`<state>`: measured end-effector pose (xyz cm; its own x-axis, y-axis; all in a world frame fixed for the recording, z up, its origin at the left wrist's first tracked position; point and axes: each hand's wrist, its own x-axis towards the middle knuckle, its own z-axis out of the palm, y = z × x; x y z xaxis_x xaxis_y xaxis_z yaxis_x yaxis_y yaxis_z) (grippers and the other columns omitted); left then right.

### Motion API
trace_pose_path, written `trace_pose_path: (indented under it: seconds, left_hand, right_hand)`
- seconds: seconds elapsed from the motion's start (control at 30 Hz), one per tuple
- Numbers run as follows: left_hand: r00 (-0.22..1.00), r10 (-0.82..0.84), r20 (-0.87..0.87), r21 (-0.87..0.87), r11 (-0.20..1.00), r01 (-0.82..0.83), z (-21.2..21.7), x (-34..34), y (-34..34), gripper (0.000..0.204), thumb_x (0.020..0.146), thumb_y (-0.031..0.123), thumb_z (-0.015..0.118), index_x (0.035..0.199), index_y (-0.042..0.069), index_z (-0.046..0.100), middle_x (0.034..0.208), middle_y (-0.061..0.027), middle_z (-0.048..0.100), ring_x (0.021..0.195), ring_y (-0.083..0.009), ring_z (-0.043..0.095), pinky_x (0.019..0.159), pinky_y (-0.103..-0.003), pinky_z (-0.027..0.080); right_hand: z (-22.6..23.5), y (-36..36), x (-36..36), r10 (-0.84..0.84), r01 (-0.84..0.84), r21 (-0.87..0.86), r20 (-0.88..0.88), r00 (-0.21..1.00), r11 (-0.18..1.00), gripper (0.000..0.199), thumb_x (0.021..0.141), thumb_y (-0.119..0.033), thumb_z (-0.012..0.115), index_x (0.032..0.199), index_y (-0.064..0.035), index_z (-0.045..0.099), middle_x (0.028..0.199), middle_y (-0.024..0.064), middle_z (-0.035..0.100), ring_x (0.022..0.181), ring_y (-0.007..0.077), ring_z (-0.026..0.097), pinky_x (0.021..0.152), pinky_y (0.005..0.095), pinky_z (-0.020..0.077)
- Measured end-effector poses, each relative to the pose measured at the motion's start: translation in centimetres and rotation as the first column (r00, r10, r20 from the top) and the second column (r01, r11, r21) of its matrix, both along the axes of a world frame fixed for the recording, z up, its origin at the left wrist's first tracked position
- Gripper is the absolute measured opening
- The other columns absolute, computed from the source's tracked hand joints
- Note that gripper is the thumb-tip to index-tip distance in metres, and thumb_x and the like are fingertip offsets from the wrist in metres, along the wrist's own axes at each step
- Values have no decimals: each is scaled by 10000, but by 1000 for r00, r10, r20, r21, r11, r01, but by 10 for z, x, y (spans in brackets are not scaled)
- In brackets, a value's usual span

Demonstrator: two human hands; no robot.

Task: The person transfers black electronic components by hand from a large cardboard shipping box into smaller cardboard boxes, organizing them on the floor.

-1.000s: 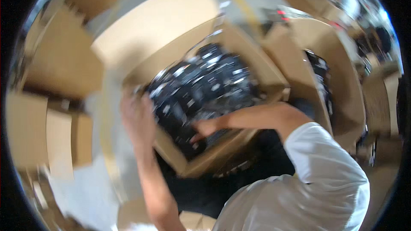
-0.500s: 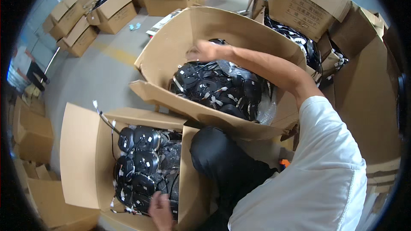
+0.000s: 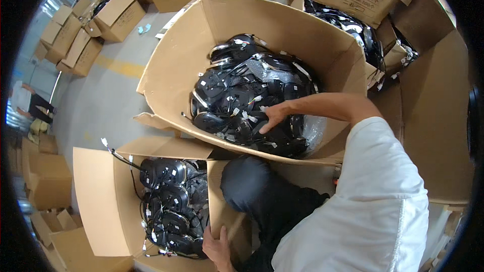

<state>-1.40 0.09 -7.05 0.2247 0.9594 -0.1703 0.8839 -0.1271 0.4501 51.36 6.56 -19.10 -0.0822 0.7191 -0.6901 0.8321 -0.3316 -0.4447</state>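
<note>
Inside the large cardboard box (image 3: 166, 78) ahead of me lies a heap of black rounded units (image 3: 217, 81) with chrome-like rims, black cables and white plugs. My right hand (image 3: 276, 116) is down at the near right of this heap, its thumb and forefinger apart, touching the units; its other fingertips are partly hidden. A smaller open cardboard box (image 3: 96, 196) at lower left contains similar black units (image 3: 174, 196) laid close together. On its right wall is my left hand (image 3: 218, 248), thumb and fingers closed over the top edge.
Clear bubble wrap (image 3: 313, 133) lines the large box's right side. My bent knee (image 3: 247, 181) is between the two boxes. More cartons (image 3: 118, 15) stand at far left, and another open box of black parts (image 3: 348, 25) at far right. A person (image 3: 30, 103) stands at left.
My right hand has moved from the far left of the heap to its near right. My left hand has gone from over the small box's units to its right wall.
</note>
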Motion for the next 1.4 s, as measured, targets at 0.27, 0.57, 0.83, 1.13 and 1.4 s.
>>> trace_pose_path:
  seconds: [0.27, 0.57, 0.83, 1.13, 1.4]
  left_hand:
    - [996, 30, -84, 99, 995, -22, 20, 15, -5, 486, 775, 279, 814, 1129, -13, 655, 1016, -235, 689, 920, -418, 669, 774, -456, 533]
    - [862, 179, 474, 7, 978, -207, 1, -2, 10, 318, 884, 134, 692, 1144, -45, 651, 1011, -182, 703, 865, -294, 683, 785, -377, 533]
    - [868, -441, 229, 862, 506, 30, 170, 141, 37, 661, 813, 227, 792, 1345, -39, 504, 1394, -244, 466, 1243, -414, 492, 1050, -516, 404]
    - [244, 156, 957, 44, 755, -655, 117, -17, 66, 373, 964, 113, 608, 1275, -65, 505, 1134, -161, 644, 976, -231, 635, 872, -357, 527]
    - [-463, 386, 798, -572, 727, -380, -7, -54, -17, 319, 958, 141, 653, 1234, 7, 569, 1120, -105, 661, 961, -209, 669, 835, -372, 564]
  right_hand:
    - [15, -27, -69, -117, 117, 277, -17, 993, 954, 643, 792, -404, 718, 1224, 15, 492, 1152, 272, 618, 1033, 409, 631, 882, 477, 512]
    - [254, 31, -33, -426, 840, 281, -760, 490, 464, 397, 827, -336, 719, 1074, -34, 645, 889, 24, 672, 700, 81, 606, 520, 247, 469]
    - [375, 28, -182, -4, 687, 457, -831, 556, 566, 398, 875, -232, 710, 1147, 41, 612, 952, 84, 708, 768, 125, 675, 681, 273, 558]
    - [429, -8, -327, 211, 286, 519, -702, 680, 805, 339, 992, -369, 570, 870, -62, 643, 705, 13, 633, 549, 39, 426, 484, 236, 339]
    - [456, -24, -427, 488, 167, 614, -739, 464, 772, 331, 1032, -291, 478, 863, -39, 611, 729, 19, 657, 528, 34, 422, 462, 238, 340]
